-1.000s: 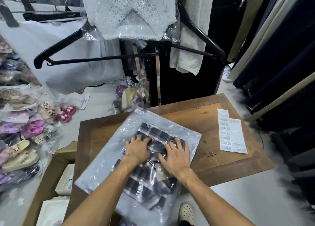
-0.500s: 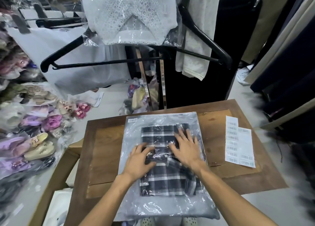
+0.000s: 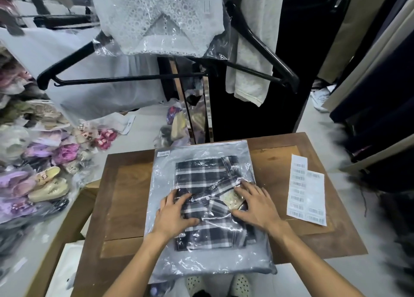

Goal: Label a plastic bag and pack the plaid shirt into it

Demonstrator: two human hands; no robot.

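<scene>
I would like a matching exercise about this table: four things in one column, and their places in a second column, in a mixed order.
Things:
1. plaid shirt
2. barcode sheets
3. small label
4. black hanger

Places:
A. bare wood, right of the bag
B. far left corner of the plastic bag
C. above and beyond the table
D. inside the bag, under the left hand and right hand

Pairs: 1-D, 2-A, 3-B, 4-C
</scene>
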